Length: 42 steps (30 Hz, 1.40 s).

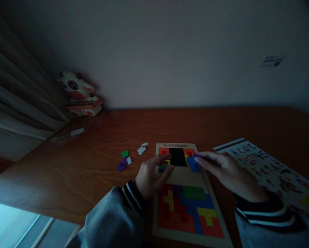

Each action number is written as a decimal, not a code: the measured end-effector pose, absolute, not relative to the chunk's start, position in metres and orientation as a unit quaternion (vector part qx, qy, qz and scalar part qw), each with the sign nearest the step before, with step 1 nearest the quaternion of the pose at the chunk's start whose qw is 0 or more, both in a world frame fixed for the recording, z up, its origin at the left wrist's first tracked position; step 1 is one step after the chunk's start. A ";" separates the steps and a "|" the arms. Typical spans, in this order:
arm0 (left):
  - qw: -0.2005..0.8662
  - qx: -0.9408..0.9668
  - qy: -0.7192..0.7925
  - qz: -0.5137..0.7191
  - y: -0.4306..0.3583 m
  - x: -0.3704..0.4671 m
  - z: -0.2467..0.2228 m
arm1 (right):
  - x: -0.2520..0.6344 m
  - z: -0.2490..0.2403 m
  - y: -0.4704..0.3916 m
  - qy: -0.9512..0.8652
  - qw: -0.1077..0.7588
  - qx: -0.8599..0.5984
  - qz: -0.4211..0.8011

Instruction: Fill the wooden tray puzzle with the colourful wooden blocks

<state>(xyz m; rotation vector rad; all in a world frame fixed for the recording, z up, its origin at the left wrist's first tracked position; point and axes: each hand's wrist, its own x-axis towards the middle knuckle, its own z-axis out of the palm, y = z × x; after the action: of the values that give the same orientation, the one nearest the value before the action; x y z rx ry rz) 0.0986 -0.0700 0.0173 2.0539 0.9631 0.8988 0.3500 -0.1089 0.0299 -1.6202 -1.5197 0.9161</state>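
A wooden puzzle board (182,177) lies on the table, with red, yellow, green, blue and purple pieces fitted in its lower part and a black area (177,157) among pieces near its top. Over the board's left side is my left hand (152,174), thumb and forefinger apart, nothing visible between them. My right hand (223,170) pinches a blue piece (193,164) between thumb and fingers above the board's upper right edge; a bit of purple shows at the fingertips.
Left of the board lie a green piece (125,153), purple pieces (121,167) and several white pieces (141,150). A printed pattern sheet (263,162) is at the right. A cow figure (78,93) stands at the back left, near a curtain (17,79).
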 end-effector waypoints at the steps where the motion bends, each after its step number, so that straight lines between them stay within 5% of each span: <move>1: 0.405 0.760 0.369 0.350 -0.072 0.100 0.017 | 0.343 0.032 -0.110 -0.591 0.364 -0.613 0.378; 7: 0.605 0.634 0.324 0.357 -0.084 0.114 0.012 | 0.314 0.036 -0.111 -0.598 0.366 -0.564 0.436; 37: 0.624 0.548 0.371 0.416 -0.079 0.114 0.002 | 0.311 0.036 -0.113 -0.568 0.365 -0.532 0.510; 42: 0.606 0.553 0.372 0.434 -0.078 0.111 0.005 | 0.315 0.044 -0.116 -0.528 0.430 -0.548 0.485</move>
<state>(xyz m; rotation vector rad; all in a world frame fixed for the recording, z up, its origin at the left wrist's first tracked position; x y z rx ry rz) 0.1113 -0.0776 0.0046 1.2798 0.8610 1.0039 0.3151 -0.1156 0.0445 -1.3681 -1.3175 1.2099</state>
